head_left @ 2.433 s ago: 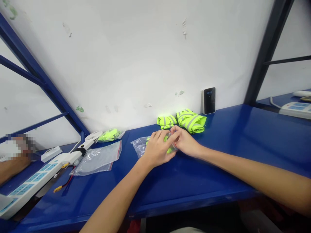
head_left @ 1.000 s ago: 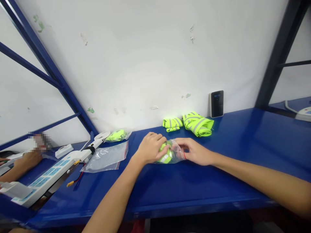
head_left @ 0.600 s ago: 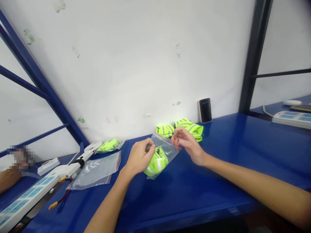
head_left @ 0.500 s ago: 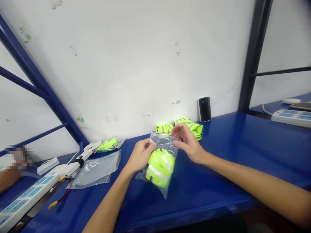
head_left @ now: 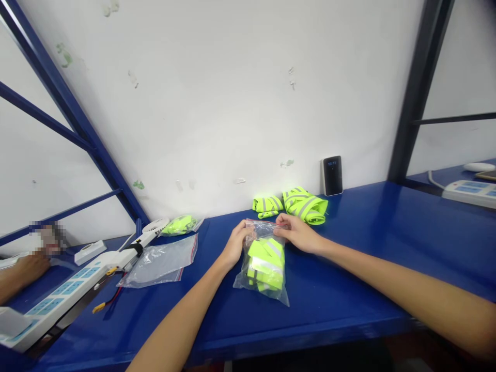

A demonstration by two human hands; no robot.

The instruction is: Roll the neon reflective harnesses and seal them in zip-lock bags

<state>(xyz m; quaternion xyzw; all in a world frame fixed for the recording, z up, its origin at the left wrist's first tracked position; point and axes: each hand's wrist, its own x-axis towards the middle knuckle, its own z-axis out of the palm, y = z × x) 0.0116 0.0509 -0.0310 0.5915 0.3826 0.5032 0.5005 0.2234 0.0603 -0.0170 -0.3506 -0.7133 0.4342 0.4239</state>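
A clear zip bag [head_left: 263, 268] with a folded neon-yellow reflective vest inside lies on the blue bench [head_left: 349, 268], its mouth pointing away from me. My left hand [head_left: 237, 242] pinches the left end of the bag's top strip. My right hand [head_left: 296, 232] pinches the right end of the same strip. Both hands are closed on the bag's edge.
Two folded neon vests [head_left: 294, 204] lie by the wall, next to a small black device [head_left: 332, 175]. Empty zip bags [head_left: 160, 261], a bagged vest [head_left: 182, 225], a white fan and a power strip [head_left: 65, 297] sit to the left. Another person's hand [head_left: 27, 266] shows at far left.
The bag was lifted upright off the bench between my hands, then laid flat again nearer to me. My fingers now sit at both ends of its top strip.
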